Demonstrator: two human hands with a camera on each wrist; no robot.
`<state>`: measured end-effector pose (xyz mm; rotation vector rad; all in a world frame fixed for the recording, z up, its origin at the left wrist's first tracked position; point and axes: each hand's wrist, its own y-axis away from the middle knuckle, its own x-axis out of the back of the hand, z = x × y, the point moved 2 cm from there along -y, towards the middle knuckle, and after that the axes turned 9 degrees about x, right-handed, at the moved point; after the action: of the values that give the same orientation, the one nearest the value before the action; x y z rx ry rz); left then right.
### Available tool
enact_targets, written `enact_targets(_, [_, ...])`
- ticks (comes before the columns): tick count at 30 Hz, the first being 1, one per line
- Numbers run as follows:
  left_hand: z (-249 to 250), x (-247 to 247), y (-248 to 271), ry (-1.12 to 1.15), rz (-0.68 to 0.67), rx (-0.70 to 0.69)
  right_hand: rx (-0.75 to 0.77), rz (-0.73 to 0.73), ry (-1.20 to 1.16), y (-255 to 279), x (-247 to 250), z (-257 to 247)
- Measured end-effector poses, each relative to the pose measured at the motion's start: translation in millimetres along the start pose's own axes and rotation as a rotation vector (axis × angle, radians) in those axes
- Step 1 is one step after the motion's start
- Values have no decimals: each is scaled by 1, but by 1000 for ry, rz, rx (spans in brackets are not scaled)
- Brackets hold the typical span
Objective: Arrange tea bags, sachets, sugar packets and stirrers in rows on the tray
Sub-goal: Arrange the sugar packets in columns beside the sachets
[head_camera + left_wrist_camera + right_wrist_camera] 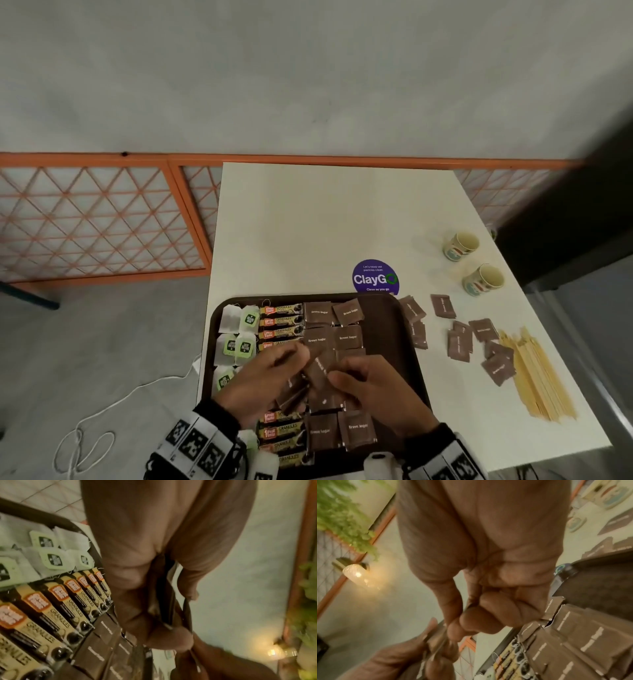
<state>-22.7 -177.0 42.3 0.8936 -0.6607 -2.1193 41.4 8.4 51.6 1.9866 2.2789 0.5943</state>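
Observation:
A dark brown tray (pixel 404 329) lies at the table's near edge. On it run a column of green-tagged tea bags (pixel 239 320), a column of yellow granule sachets (pixel 281 322) and two columns of brown sugar packets (pixel 330 325). Above the tray's middle my left hand (pixel 274 373) holds a small stack of brown sugar packets (pixel 169 601). My right hand (pixel 363 380) pinches one packet (pixel 320 368) at the top of that stack. More loose sugar packets (pixel 459 342) and pale wooden stirrers (pixel 537 373) lie on the table right of the tray.
Two small paper cups (pixel 460 246) stand at the far right of the white table (pixel 325 222). A round purple sticker (pixel 375 278) sits just behind the tray. An orange lattice rail and a grey wall stand behind the table. A white cord lies on the floor at the left.

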Motion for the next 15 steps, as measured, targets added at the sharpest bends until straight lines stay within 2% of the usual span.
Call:
enact_targets(2, [-5,-5,-1,-202,-22,-23,-58,-41,46,0,-1,4])
enact_targets(3, [-8,-5,-3,-268,10,-22,-84,-54,45,0,0,5])
enact_targets(6, [-17,-2,-11,-230,123,12,-134,-69,125,-17,14,14])
enact_targets(7, [-20,1,-12,-180,166,13,-145,17,207,-31,25,23])
enact_targets(10, [-25,8,-8,-81,260,17,-219,409,476,-82,68,55])
enact_targets(11, [-27,11,-7,-65,266,20,-256,458,523,-97,75,65])
enact_targets(15, [-29,20,1,-24,287,3,-368,414,587,-122,78,88])
